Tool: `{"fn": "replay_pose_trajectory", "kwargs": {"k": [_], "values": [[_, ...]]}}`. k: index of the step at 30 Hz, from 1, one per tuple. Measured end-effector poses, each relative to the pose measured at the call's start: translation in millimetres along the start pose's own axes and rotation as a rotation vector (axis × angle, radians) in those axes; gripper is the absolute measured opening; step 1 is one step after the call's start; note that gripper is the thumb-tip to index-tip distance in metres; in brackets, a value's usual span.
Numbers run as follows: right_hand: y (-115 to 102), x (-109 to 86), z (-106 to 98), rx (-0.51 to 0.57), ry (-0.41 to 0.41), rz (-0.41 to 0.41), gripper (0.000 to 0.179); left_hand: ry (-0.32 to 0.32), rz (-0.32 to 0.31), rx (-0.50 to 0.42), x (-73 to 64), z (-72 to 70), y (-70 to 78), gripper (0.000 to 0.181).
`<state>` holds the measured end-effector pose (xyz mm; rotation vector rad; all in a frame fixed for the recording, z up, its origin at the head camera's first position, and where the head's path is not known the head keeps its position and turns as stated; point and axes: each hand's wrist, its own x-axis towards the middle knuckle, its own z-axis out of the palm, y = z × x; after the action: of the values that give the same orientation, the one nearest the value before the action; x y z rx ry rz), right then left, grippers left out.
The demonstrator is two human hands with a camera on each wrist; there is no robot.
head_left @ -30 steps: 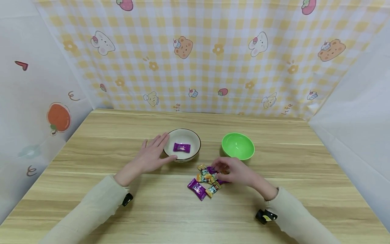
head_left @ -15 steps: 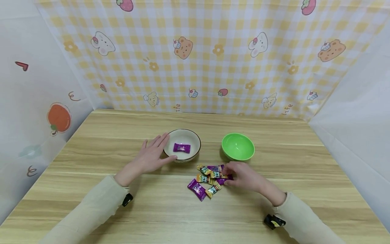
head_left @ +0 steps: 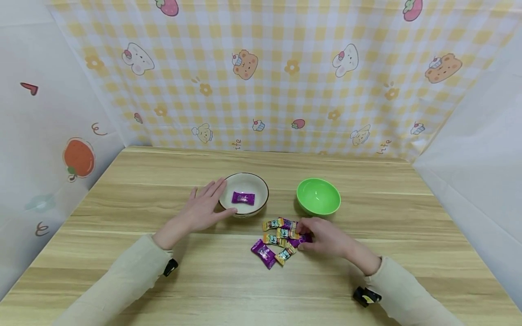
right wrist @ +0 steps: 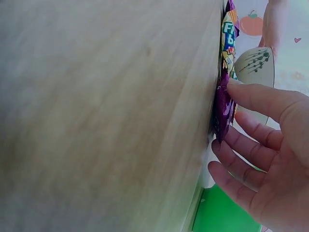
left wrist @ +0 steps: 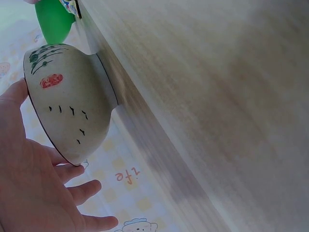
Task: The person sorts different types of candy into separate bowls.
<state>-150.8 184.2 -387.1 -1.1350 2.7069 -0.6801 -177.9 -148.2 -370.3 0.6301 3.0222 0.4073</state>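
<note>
My left hand (head_left: 200, 208) rests against the left side of a cream bowl (left wrist: 67, 101) with a dark rim, its fingers spread and its thumb at the near edge. Inside that bowl lies one purple-wrapped candy (head_left: 243, 198). At the right end of a small candy pile, my right hand (head_left: 328, 237) has its thumb and loosely bent fingers spread about a purple candy (right wrist: 223, 106). The thumb touches the wrapper in the right wrist view; no firm pinch shows. Several yellow candies (head_left: 274, 239) and another purple candy (head_left: 264, 253) lie to the left of these fingers.
A green bowl (head_left: 318, 196) stands behind my right hand, to the right of the cream bowl. Both are on a wood-grain table (head_left: 195, 290). A yellow checked cloth (head_left: 269, 95) hangs along the back edge.
My right hand has drawn back to the right from over the pile, then stayed nearly in place. Some yellow and purple candies have shifted and spread. The left hand and both bowls look unchanged.
</note>
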Motion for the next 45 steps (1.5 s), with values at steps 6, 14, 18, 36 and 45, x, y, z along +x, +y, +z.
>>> {"fn": "replay_pose_trajectory", "kwargs": {"k": [6,14,18,36,45], "values": [[-1,-0.4,1,0.01,-0.005,-0.006,0.028,0.007,0.0,0.0,0.1,0.9,-0.3,0.092],[-3,-0.9,2,0.039,-0.003,-0.013,0.03,-0.009,-0.004,-0.003,0.2,0.2,0.0,0.092],[-3,-1.3,1,0.046,-0.013,-0.004,0.029,0.001,0.001,0.002,0.2,0.5,0.1,0.092],[2,-3.9,-4,0.337,-0.02,-0.04,0.014,0.006,-0.001,0.008,-0.3,0.3,0.5,0.091],[4,-8.3,-16,0.521,-0.066,0.008,0.018,0.01,-0.003,0.008,1.0,1.2,-0.4,0.091]]}}
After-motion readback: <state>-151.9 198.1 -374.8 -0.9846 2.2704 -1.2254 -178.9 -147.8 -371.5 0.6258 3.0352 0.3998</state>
